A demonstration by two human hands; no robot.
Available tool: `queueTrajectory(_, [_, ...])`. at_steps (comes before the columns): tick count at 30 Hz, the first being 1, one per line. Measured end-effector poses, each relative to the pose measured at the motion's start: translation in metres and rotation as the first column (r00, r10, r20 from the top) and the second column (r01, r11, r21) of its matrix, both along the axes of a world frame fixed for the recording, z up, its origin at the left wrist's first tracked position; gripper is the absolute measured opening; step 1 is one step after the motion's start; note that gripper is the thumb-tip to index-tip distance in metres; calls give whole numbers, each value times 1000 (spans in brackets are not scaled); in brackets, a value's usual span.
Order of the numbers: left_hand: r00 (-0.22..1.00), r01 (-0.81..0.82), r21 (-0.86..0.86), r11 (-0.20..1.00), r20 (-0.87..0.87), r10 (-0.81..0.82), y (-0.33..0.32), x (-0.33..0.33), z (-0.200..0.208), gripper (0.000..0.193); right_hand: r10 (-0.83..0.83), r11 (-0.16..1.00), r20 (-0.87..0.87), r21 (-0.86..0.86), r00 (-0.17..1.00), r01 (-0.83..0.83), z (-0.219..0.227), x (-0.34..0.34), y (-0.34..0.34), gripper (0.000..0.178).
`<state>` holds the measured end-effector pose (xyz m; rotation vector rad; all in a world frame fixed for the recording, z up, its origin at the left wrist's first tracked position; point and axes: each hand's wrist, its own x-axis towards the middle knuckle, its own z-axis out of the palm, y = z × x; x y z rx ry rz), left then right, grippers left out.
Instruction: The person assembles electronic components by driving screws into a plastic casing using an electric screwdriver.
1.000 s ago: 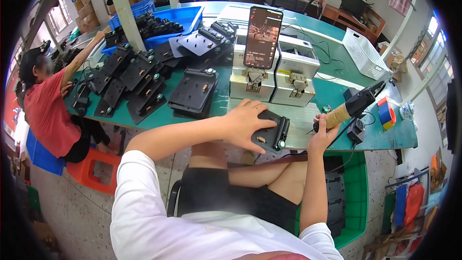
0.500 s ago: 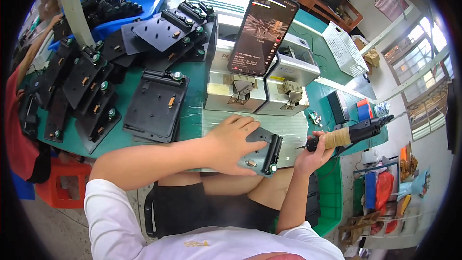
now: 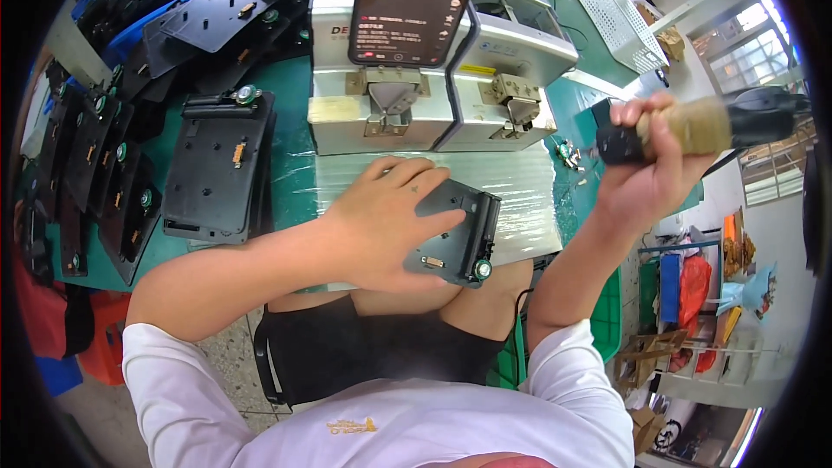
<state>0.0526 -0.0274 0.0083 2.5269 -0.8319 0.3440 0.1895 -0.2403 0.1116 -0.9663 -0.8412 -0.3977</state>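
Left hand [image 3: 386, 225] lies flat, fingers spread, on a black plate [image 3: 455, 230] before the grey machines [image 3: 433, 78] with their yellow labels [image 3: 478, 70]; right hand [image 3: 654, 165] fist-grips a tan-handled screwdriver [image 3: 702, 126].

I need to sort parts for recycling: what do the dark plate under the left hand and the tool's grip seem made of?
The dark plate looks like matte moulded plastic, possibly coated metal: even grey-black surface, no shine. The tool's grip in the right hand appears wrapped in tan tape or cloth, dull and fuzzy.
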Motion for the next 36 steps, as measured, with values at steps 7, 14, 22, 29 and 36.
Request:
queueTrajectory(7, [1000,-6,5,1000,3,6,0,0,2,66,-117,986,219,-93,969,140,13,28,46,73])
queueTrajectory(14, [998,-14,-19,1000,57,15,-1,0,-1,65,-38,975,175,-209,984,75,-3,42,61,82])
queueTrajectory(22, [995,-84,5,996,53,84,-5,-4,-2,65,65,989,90,-141,994,-52,-2,16,78,60])
queueTrajectory(29, [991,-91,-59,994,89,96,-2,-8,-10,64,175,982,311,-122,934,-143,-7,-17,137,56])
queueTrajectory(36, [982,-103,-123,987,148,121,-2,-7,-17,62,243,964,206,-161,948,-212,-18,-14,153,53])
